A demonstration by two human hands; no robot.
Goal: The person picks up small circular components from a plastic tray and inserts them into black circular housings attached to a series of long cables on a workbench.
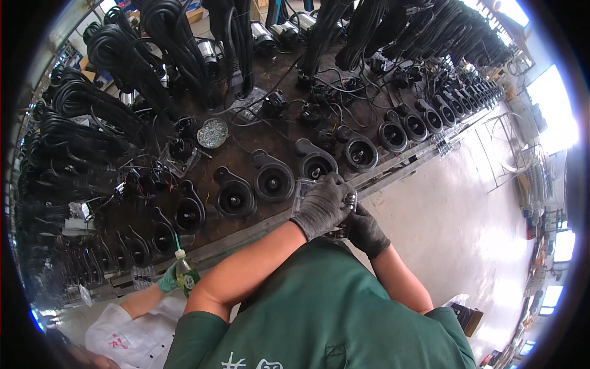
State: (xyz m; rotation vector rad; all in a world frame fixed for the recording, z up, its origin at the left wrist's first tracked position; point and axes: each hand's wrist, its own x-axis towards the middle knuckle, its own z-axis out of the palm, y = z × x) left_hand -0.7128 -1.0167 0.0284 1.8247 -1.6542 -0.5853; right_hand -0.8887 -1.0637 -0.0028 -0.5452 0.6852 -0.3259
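Dark grey knit gloves cover both my hands at the bench's front edge, close to my body. My left hand [324, 208] has its fingers curled around a shiny metal part [351, 200], which shows only in part. Just below and to the right, my right hand [367, 234] closes on the same part from the other side; most of its fingers are hidden. Beyond my left hand stands a black round pump-like housing [318, 165] with an open cup and a side spout. A clear plastic piece [300, 192] lies beside my left wrist.
More black housings [273, 181] line the bench edge both ways. Behind them are a dish of small screws [212, 133], thin cables and hanging bundles of black cable [230, 49]. At lower left, a co-worker's green-gloved hand [167, 280] is beside a green drink bottle [186, 270].
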